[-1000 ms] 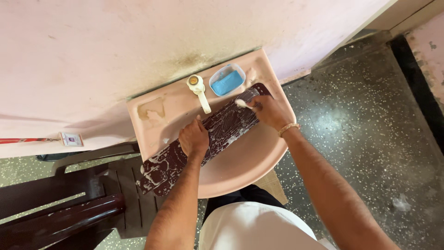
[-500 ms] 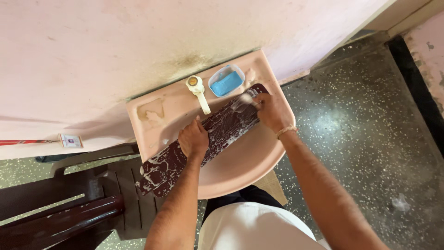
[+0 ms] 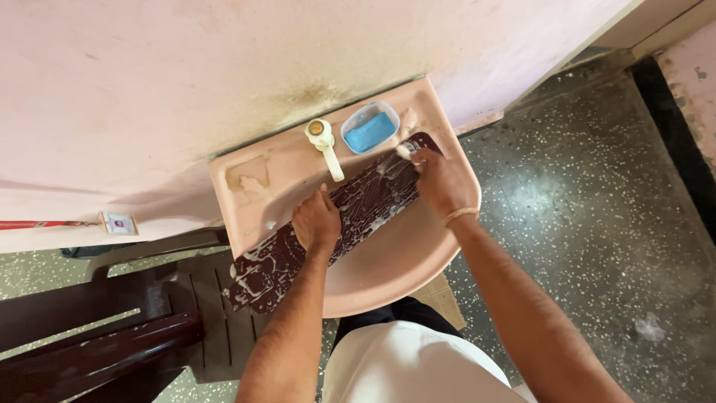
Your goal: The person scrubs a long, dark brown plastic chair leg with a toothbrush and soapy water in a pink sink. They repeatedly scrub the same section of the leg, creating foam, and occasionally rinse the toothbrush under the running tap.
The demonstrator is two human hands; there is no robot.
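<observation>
A: What is right below the camera?

B: A white shirt, then two bare arms going up to a pink sink (image 3: 373, 295).

A: What do the hands do?

B: The left hand (image 3: 316, 222) lies flat on a long dark brown board (image 3: 328, 224) and presses it down. Its grip is spread out, not pinching. The right hand (image 3: 441, 183) is closed around a small brush (image 3: 406, 152) with a pale tip, and the tip touches the far end of the board.

A: Where is the board?

B: It lies slanted across the sink. One end sticks out over the left rim, above a dark plastic chair (image 3: 112, 336). The other end is by the blue soap dish (image 3: 370, 128). White foam covers it.

A: So which step is it?

B: I think it is the scrubbing step. The soap is on, but no water runs from the tap (image 3: 325, 143).

A: What does the next move need?

B: A firm hold with the left hand, so the wet board does not slide, while the brush rubs back along it.
</observation>
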